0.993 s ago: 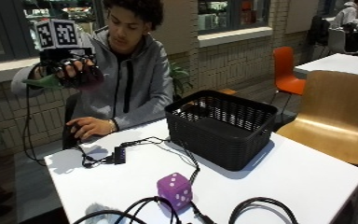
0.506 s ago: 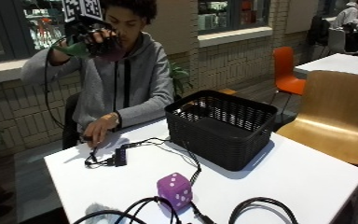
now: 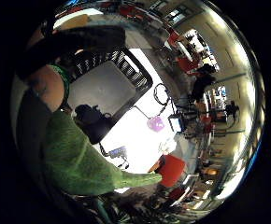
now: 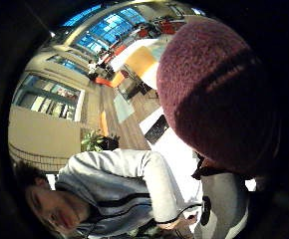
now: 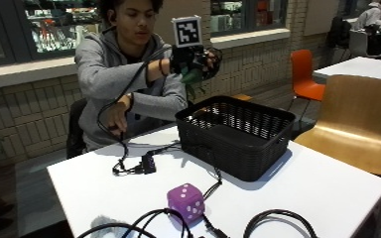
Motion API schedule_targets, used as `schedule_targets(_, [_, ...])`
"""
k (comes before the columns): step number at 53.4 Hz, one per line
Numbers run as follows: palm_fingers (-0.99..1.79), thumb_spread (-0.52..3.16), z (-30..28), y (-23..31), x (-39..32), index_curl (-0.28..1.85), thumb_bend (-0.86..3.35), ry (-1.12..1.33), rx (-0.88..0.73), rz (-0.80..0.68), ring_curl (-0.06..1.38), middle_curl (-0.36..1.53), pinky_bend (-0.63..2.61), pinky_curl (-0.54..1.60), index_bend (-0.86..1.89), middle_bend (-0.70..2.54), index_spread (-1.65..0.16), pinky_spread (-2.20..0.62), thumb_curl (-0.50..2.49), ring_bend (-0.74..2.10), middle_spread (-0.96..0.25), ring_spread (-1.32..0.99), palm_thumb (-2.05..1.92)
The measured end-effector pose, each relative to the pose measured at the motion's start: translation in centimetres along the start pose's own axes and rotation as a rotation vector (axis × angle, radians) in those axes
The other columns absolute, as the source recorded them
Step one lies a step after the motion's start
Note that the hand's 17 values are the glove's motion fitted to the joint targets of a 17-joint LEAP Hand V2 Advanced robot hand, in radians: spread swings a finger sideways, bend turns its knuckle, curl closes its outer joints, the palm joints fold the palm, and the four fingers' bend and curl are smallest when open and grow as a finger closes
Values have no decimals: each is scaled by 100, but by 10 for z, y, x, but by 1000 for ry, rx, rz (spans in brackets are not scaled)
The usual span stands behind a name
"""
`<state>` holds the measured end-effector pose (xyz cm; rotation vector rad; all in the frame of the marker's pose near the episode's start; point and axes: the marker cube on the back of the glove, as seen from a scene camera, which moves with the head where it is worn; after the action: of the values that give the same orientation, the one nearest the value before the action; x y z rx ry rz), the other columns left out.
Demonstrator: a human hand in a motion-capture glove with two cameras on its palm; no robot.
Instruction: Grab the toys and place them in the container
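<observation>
**Carrying soft toys to the basket**

Holding plush toys up above the black basket, the gloved right hand has its fingers curled round them; a green toy and a maroon toy each fill much of a palm view, so both sit close against the palm. Both look soft and light, likely to squash rather than slip, and nothing about them seems fragile. Being limp, they may sag or dangle from the hands, so taking them round the bulk of the body should serve better than by a thin end such as the green toy's tapering tip.

A purple dice toy sits on the white desk among black cables, well apart from the hand. It looks like a padded cube, probably light, best pinched across two opposite faces.
</observation>
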<state>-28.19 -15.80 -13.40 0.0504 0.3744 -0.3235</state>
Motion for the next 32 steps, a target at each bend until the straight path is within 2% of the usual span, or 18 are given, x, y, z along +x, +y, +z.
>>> schedule_targets(5, [29, 136, 30, -19, 2, 43, 14, 44, -86, -20, 64, 91, 132, 51, 14, 52, -27, -29, 73, 139, -27, -31, 57])
schedule_targets(10, [25, 142, 42, -23, -4, 41, 14, -63, -162, -28, 64, 91, 130, 50, 12, 53, -26, -28, 69, 140, -26, -31, 56])
schedule_targets(11, [18, 143, 43, -22, -4, 40, 13, -79, -174, -42, 63, 91, 130, 50, 11, 51, -26, -27, 68, 139, -26, -30, 53])
schedule_targets(13, [-13, 139, 42, -20, 0, 39, 6, -95, -190, -47, 63, 89, 132, 52, 4, 47, -25, -22, 63, 130, -22, -28, 43])
schedule_targets(14, [-13, 139, 41, -19, 2, 38, 5, -100, -193, -43, 63, 88, 132, 52, 5, 47, -25, -21, 62, 129, -21, -27, 41])
schedule_targets(17, [-43, 135, 35, -13, 12, 32, -5, -118, -180, -18, 56, 82, 129, 48, 1, 38, -25, -13, 55, 103, -15, -21, 27])
schedule_targets(21, [-39, 132, 23, 1, 39, 26, -6, -161, -135, 84, 50, 77, 124, 45, 0, 33, -24, -8, 51, 89, -9, -17, 18])
schedule_targets(24, [-25, 130, 21, 20, 75, 25, -4, -95, -129, 154, 46, 75, 117, 43, 6, 33, -24, -6, 49, 83, -7, -16, 15])
schedule_targets(32, [-13, 129, 50, 64, 180, 23, -2, 26, -248, 461, 42, 70, 108, 39, 10, 31, -25, -3, 44, 75, -4, -14, 13])
